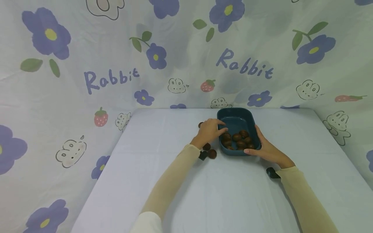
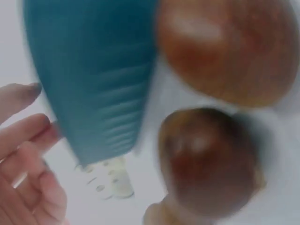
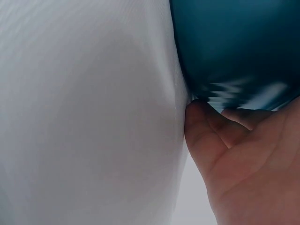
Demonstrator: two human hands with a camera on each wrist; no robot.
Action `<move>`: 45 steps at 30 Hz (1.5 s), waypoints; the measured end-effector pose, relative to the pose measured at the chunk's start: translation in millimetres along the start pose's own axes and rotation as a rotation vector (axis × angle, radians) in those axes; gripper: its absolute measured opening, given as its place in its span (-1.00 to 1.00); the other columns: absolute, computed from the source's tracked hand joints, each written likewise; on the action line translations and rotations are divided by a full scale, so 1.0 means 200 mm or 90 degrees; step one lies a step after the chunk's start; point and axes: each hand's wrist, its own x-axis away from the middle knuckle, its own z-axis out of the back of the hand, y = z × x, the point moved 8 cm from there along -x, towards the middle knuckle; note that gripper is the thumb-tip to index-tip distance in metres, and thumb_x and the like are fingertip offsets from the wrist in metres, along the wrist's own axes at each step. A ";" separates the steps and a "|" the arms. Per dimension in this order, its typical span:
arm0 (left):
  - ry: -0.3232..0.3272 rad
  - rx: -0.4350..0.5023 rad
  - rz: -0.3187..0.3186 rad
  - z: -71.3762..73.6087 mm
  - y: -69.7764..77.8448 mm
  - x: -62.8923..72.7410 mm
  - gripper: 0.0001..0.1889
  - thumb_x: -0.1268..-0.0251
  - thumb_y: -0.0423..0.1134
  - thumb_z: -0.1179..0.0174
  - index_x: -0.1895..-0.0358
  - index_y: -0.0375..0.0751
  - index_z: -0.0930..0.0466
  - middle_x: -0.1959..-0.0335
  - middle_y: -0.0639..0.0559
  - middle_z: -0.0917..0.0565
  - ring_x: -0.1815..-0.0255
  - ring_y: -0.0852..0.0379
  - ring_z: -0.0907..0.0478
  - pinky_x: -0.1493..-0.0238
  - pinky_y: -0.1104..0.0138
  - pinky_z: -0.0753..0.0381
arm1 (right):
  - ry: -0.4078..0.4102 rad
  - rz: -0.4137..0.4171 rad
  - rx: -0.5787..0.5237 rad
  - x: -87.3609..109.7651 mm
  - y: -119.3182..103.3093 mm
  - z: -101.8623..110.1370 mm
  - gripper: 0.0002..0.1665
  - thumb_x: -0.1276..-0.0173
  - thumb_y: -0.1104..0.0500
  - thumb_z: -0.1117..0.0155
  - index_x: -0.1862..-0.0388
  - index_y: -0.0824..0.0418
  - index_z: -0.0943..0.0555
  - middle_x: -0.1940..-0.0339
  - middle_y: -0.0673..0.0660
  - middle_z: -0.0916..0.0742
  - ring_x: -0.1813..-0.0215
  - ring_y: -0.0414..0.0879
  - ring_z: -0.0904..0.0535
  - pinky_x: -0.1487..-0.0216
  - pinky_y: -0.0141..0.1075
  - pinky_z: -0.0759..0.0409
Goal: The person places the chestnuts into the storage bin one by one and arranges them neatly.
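A dark teal rectangular dish (image 1: 234, 111) stands on the white table, with several brown chestnuts (image 1: 244, 133) gathered in its near half. My left hand (image 1: 208, 131) is at the dish's left rim, fingers and thumb reaching over the edge, with nothing seen between them. In the left wrist view its fingertips (image 2: 35, 89) are right at the dish's edge. My right hand (image 1: 266, 149) grips the dish's near right corner, thumb at the front and fingers along the right side. Loose chestnuts (image 1: 212, 153) lie left of the dish, partly behind the left hand and wrist.
Black wrist devices (image 1: 272, 172) show at both cuffs. The white table (image 1: 151, 136) meets a hanging cloth (image 1: 186, 58) printed with flowers and rabbits at the back and sides.
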 end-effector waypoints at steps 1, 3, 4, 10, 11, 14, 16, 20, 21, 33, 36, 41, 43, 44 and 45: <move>0.014 0.028 0.006 0.03 -0.02 0.02 -0.61 -0.45 0.13 -0.27 -0.18 0.06 -0.74 -0.21 0.08 -0.75 -0.14 0.05 -0.72 0.02 0.18 -0.75 | 0.000 -0.004 0.003 0.00 0.00 0.00 0.51 -0.32 -0.15 -0.46 -0.64 -0.25 0.62 -0.75 0.09 0.35 -0.72 0.45 0.32 -0.48 0.59 0.11; 0.034 0.075 0.024 0.08 -0.07 0.05 -0.60 -0.45 0.14 -0.26 -0.19 0.05 -0.74 -0.23 0.09 -0.74 -0.22 0.00 -0.68 -0.11 0.12 -0.72 | -0.002 -0.010 0.007 0.01 0.00 0.00 0.52 -0.32 -0.16 -0.46 -0.65 -0.22 0.62 -0.74 0.10 0.36 -0.72 0.46 0.32 -0.48 0.59 0.11; 0.041 0.102 0.031 0.10 -0.09 0.07 -0.60 -0.45 0.12 -0.27 -0.18 0.03 -0.74 -0.17 0.05 -0.77 -0.17 -0.04 -0.69 -0.08 0.08 -0.72 | -0.003 -0.013 0.010 0.01 -0.01 0.00 0.52 -0.32 -0.16 -0.46 -0.65 -0.20 0.62 -0.74 0.11 0.37 -0.71 0.46 0.33 -0.47 0.59 0.11; 0.094 0.203 0.071 0.20 -0.25 0.21 -0.65 -0.42 0.02 -0.32 -0.11 -0.07 -0.77 0.10 0.00 -0.81 0.21 -0.02 -0.68 0.34 0.28 -0.56 | -0.002 -0.015 0.019 0.00 0.00 0.01 0.54 -0.31 -0.18 -0.46 -0.65 -0.14 0.63 -0.74 0.12 0.38 -0.71 0.47 0.33 -0.48 0.59 0.11; 0.100 0.210 0.082 0.21 -0.28 0.23 -0.66 -0.41 0.02 -0.34 -0.10 -0.06 -0.78 0.06 0.04 -0.82 0.24 0.04 -0.66 0.36 0.36 -0.54 | -0.002 -0.014 0.019 0.00 0.00 0.01 0.54 -0.31 -0.18 -0.46 -0.66 -0.14 0.63 -0.74 0.12 0.38 -0.71 0.47 0.33 -0.48 0.59 0.10; 0.106 0.234 0.099 0.20 -0.33 0.28 -0.67 -0.39 0.00 -0.35 -0.06 -0.11 -0.79 0.04 0.01 -0.82 0.43 0.12 -0.54 0.52 0.40 -0.42 | 0.002 -0.005 0.013 0.00 0.00 0.01 0.53 -0.30 -0.15 -0.48 -0.66 -0.18 0.61 -0.74 0.11 0.36 -0.71 0.46 0.32 -0.47 0.60 0.10; 0.102 0.243 0.115 0.18 -0.37 0.32 -0.66 -0.38 -0.01 -0.37 -0.05 -0.13 -0.79 -0.01 -0.01 -0.82 0.48 0.17 -0.49 0.54 0.41 -0.41 | 0.001 0.001 0.007 -0.01 0.00 0.00 0.53 -0.30 -0.14 -0.48 -0.65 -0.21 0.61 -0.75 0.11 0.36 -0.72 0.46 0.32 -0.47 0.60 0.10; 0.087 0.245 0.127 0.14 -0.41 0.37 -0.66 -0.36 -0.01 -0.38 -0.03 -0.15 -0.80 -0.03 -0.04 -0.81 0.49 0.21 -0.48 0.52 0.42 -0.43 | -0.003 -0.006 0.001 0.00 0.01 0.00 0.52 -0.31 -0.14 -0.48 -0.64 -0.27 0.62 -0.74 0.10 0.36 -0.72 0.46 0.33 -0.46 0.60 0.10; 0.081 0.245 0.128 0.13 -0.41 0.38 -0.67 -0.36 -0.01 -0.39 -0.02 -0.14 -0.80 -0.03 -0.03 -0.81 0.48 0.21 -0.49 0.50 0.42 -0.45 | -0.003 -0.008 0.001 0.00 0.01 0.00 0.52 -0.31 -0.14 -0.48 -0.64 -0.26 0.62 -0.74 0.10 0.37 -0.71 0.46 0.33 -0.46 0.60 0.10; -0.033 0.251 0.113 0.05 -0.44 0.39 -0.68 -0.29 -0.14 -0.44 -0.07 -0.13 -0.79 0.03 0.00 -0.83 0.40 0.16 -0.50 0.42 0.41 -0.48 | 0.006 -0.010 0.003 -0.01 0.02 0.00 0.51 -0.32 -0.13 -0.48 -0.64 -0.28 0.61 -0.75 0.11 0.34 -0.71 0.47 0.31 -0.46 0.60 0.09; -0.057 0.253 0.103 0.02 -0.44 0.38 -0.66 -0.26 -0.16 -0.46 -0.07 -0.17 -0.78 0.01 -0.03 -0.82 0.37 0.17 -0.51 0.37 0.42 -0.50 | 0.005 -0.006 0.003 -0.01 0.02 0.00 0.51 -0.32 -0.11 -0.48 -0.64 -0.30 0.61 -0.75 0.09 0.35 -0.72 0.46 0.31 -0.47 0.60 0.09; -0.095 0.256 0.098 -0.03 -0.43 0.39 -0.61 -0.20 -0.19 -0.51 -0.08 -0.22 -0.76 -0.02 -0.05 -0.80 0.35 0.19 -0.52 0.35 0.44 -0.51 | -0.005 -0.013 0.014 -0.01 0.02 0.01 0.52 -0.32 -0.15 -0.46 -0.64 -0.23 0.63 -0.74 0.11 0.38 -0.71 0.48 0.32 -0.46 0.60 0.08; -0.102 0.256 0.093 -0.04 -0.42 0.39 -0.58 -0.18 -0.20 -0.53 -0.10 -0.23 -0.74 -0.03 -0.06 -0.79 0.37 0.19 -0.52 0.37 0.44 -0.51 | -0.006 -0.015 0.016 -0.01 0.02 0.01 0.52 -0.32 -0.16 -0.46 -0.64 -0.20 0.63 -0.74 0.12 0.38 -0.70 0.49 0.32 -0.46 0.60 0.08; -0.104 0.254 0.092 -0.04 -0.42 0.39 -0.57 -0.17 -0.20 -0.53 -0.11 -0.23 -0.74 -0.04 -0.07 -0.79 0.38 0.20 -0.51 0.38 0.44 -0.50 | -0.005 -0.016 0.016 -0.01 0.02 0.01 0.52 -0.32 -0.16 -0.46 -0.64 -0.20 0.63 -0.74 0.12 0.38 -0.71 0.48 0.32 -0.46 0.60 0.08; -0.105 0.251 0.090 -0.04 -0.41 0.39 -0.55 -0.17 -0.20 -0.54 -0.13 -0.23 -0.73 -0.04 -0.07 -0.79 0.40 0.21 -0.51 0.39 0.44 -0.50 | -0.005 -0.016 0.016 -0.01 0.02 0.01 0.52 -0.32 -0.17 -0.46 -0.65 -0.20 0.63 -0.74 0.11 0.38 -0.71 0.48 0.32 -0.46 0.60 0.08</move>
